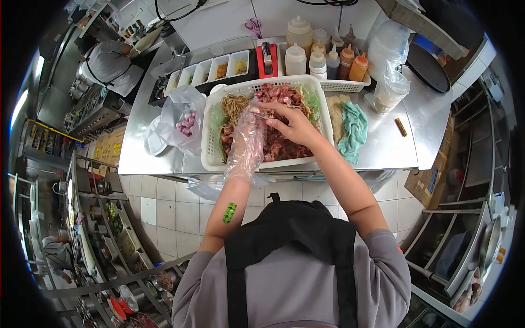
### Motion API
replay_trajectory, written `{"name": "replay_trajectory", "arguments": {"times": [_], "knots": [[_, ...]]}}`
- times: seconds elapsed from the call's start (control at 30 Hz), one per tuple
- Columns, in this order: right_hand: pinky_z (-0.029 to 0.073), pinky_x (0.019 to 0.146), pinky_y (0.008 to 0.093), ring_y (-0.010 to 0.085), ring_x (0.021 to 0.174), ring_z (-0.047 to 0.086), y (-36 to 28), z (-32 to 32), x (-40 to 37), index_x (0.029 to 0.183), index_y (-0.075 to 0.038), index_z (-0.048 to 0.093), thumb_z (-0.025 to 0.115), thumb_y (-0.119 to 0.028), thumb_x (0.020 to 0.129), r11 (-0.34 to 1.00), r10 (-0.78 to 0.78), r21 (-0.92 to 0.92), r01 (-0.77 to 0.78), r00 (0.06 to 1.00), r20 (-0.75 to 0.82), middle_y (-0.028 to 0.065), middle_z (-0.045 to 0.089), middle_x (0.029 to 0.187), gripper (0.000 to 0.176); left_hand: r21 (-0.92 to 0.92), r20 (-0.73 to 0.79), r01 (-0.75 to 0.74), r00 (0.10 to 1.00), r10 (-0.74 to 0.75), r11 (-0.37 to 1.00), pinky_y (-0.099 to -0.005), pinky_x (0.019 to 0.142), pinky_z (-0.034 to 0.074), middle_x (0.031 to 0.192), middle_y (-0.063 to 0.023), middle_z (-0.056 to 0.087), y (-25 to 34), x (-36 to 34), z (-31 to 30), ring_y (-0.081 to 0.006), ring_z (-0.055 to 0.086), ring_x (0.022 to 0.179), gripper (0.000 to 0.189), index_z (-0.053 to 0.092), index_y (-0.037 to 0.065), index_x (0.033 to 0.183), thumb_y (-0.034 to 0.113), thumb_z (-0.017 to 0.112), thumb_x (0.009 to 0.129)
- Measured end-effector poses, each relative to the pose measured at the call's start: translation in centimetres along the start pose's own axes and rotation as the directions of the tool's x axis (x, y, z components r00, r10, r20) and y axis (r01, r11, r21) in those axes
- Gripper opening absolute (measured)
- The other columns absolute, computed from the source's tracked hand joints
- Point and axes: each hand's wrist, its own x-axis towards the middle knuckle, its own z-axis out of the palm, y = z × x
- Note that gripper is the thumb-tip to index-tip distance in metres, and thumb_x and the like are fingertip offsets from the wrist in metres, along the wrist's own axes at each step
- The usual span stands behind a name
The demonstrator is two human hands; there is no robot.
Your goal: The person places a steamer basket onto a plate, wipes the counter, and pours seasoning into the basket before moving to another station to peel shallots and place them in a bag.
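My left hand [252,121], in a loose clear plastic glove, is over a white plastic basket [210,147]. Its fingers are drawn together on something small, which the glove and my other hand hide. My bare right hand [290,123] meets it from the right, thumb and fingers pinched close to the gloved fingertips; what they grip is too small to tell. Below both hands, reddish-purple shallots and loose skins [281,145] fill the basket. A bundle of dry, straw-coloured stalks [234,107] lies in its left part. Peeled shallots [186,123] sit in a plastic bag [178,109] beside it.
Behind the basket stand trays of chopped ingredients [221,70], a red holder [267,60] and several sauce bottles [318,63]. Cloths [353,128], a bagged container [388,90] and a black round tray [429,68] are on the right. Another person [112,65] works at far left.
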Motion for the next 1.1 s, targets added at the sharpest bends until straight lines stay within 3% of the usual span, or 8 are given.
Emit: {"name": "replay_trajectory", "arguments": {"times": [0.1,0.37,0.6,0.67,0.7,0.77,1.0,1.1], "knots": [[0.041,0.095,0.0321,0.0229,0.109,0.057,-0.2,0.0,0.2,0.122,-0.006,0.055,0.060,-0.011,0.087,1.000,0.001,0.011,-0.002,1.000,0.017,0.0111,0.061,0.117,0.036,0.114,0.040,-0.006,0.999,0.002,0.993,-0.0249,0.097,0.038,0.123,-0.0076,0.049,-0.6,0.5,-1.0,-0.0138,0.048,0.110,0.047,0.042,0.002,0.131,0.026,0.054,0.093],[0.046,0.086,0.0328,0.0246,0.098,0.063,0.3,-0.1,0.4,0.113,-0.006,0.061,0.059,-0.012,0.087,1.000,-0.024,-0.012,0.023,0.991,-0.130,0.0117,0.066,0.105,0.026,-0.070,-0.101,0.076,0.991,-0.083,0.995,-0.0219,0.087,0.045,0.113,-0.0048,0.053,1.0,-0.6,1.8,-0.0106,0.053,0.097,0.045,0.047,0.002,0.126,0.018,0.064,0.087],[0.041,0.094,0.0305,0.0177,0.108,0.057,0.3,-0.9,0.0,0.119,-0.006,0.058,0.059,-0.014,0.090,0.992,0.101,0.085,-0.093,0.990,-0.102,0.0076,0.062,0.115,0.031,-0.078,-0.018,0.075,0.997,-0.077,0.994,-0.0225,0.086,0.046,0.113,-0.0052,0.054,-0.1,0.2,0.2,-0.0107,0.054,0.095,0.046,0.047,0.002,0.127,0.021,0.063,0.088],[0.039,0.096,0.0312,0.0180,0.111,0.055,-0.4,-0.8,-0.3,0.121,-0.006,0.057,0.059,-0.013,0.089,0.994,0.020,0.108,-0.020,1.000,0.001,0.0067,0.061,0.117,0.033,0.529,0.076,-0.233,0.971,0.228,0.816,-0.0254,0.088,0.045,0.114,-0.0062,0.054,-0.8,0.6,-0.7,-0.0130,0.054,0.094,0.045,0.047,0.002,0.127,0.023,0.060,0.090],[0.038,0.098,0.0319,0.0193,0.113,0.054,-0.3,-0.6,-0.3,0.122,-0.007,0.056,0.059,-0.012,0.089,0.992,0.016,0.126,-0.017,1.000,0.014,0.0067,0.061,0.118,0.034,0.529,0.076,-0.234,0.970,0.229,0.816,-0.0254,0.088,0.045,0.114,-0.0062,0.054,-0.6,0.5,-0.4,-0.0130,0.054,0.094,0.045,0.047,0.002,0.127,0.023,0.060,0.090],[0.039,0.098,0.0320,0.0199,0.112,0.055,-0.2,-0.4,-0.3,0.121,-0.007,0.056,0.059,-0.012,0.088,0.997,-0.003,0.083,0.003,1.000,0.010,0.0072,0.061,0.118,0.034,-0.063,0.008,-0.021,1.000,0.021,0.998,-0.0278,0.090,0.044,0.114,-0.0072,0.053,-0.2,0.1,0.3,-0.0156,0.054,0.096,0.043,0.047,0.001,0.126,0.023,0.058,0.091],[0.043,0.092,0.0327,0.0211,0.105,0.059,0.3,-0.3,0.2,0.116,-0.006,0.060,0.059,-0.010,0.087,0.998,-0.035,-0.059,0.033,0.999,-0.022,0.0077,0.063,0.115,0.029,0.140,-0.062,0.011,0.998,-0.002,0.990,-0.0264,0.089,0.044,0.111,-0.0078,0.055,0.8,-0.5,1.7,-0.0148,0.054,0.098,0.043,0.046,-0.001,0.124,0.019,0.061,0.089],[0.045,0.089,0.0328,0.0190,0.104,0.059,0.3,-0.4,0.1,0.114,-0.006,0.062,0.059,-0.011,0.088,0.997,-0.027,-0.078,0.025,0.999,-0.022,0.0069,0.064,0.113,0.027,-0.063,-0.032,-0.003,1.000,0.001,0.998,-0.0259,0.089,0.044,0.112,-0.0091,0.055,0.3,-0.4,1.4,-0.0147,0.054,0.098,0.043,0.047,-0.001,0.123,0.015,0.062,0.087]]}}
